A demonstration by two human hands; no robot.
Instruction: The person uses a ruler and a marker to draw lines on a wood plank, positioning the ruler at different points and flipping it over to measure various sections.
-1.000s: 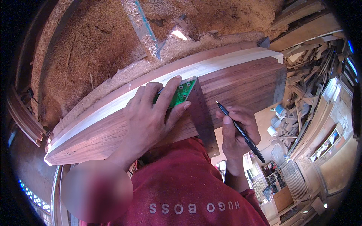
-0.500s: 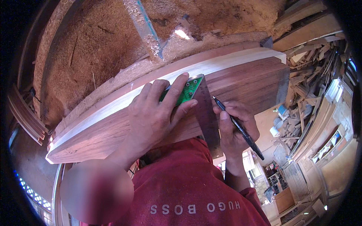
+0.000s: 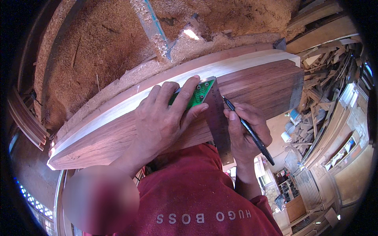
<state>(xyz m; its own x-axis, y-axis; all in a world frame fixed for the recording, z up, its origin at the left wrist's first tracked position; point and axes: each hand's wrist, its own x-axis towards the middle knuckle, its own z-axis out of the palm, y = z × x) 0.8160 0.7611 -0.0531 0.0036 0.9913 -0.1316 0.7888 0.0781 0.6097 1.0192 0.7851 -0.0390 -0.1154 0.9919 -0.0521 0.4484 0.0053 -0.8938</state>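
Note:
A dark reddish-brown wooden board (image 3: 262, 84) lies across in front of me, its grain running lengthwise. My left hand (image 3: 157, 118) grips the green handle of a try square (image 3: 204, 91) along the board's far edge, thumb and fingers around it. The square's dark metal blade (image 3: 216, 114) lies across the board toward me. Just right of the blade, my right hand (image 3: 249, 128) holds a black pen (image 3: 258, 142) between thumb and fingers. The pen's tip points at the wood close beside the blade; whether it touches I cannot tell.
Pale and reddish boards (image 3: 236, 61) lie beyond the dark one. Wood shavings (image 3: 106, 51) cover the area behind, crossed by a dusty bar (image 3: 151, 27). At the right is a heap of wood offcuts (image 3: 323, 78), with a small white-and-blue container (image 3: 295, 115) beside it.
The try square and my left hand have shifted slightly right along the board. The pen tip has moved a little farther away from me, beside the blade.

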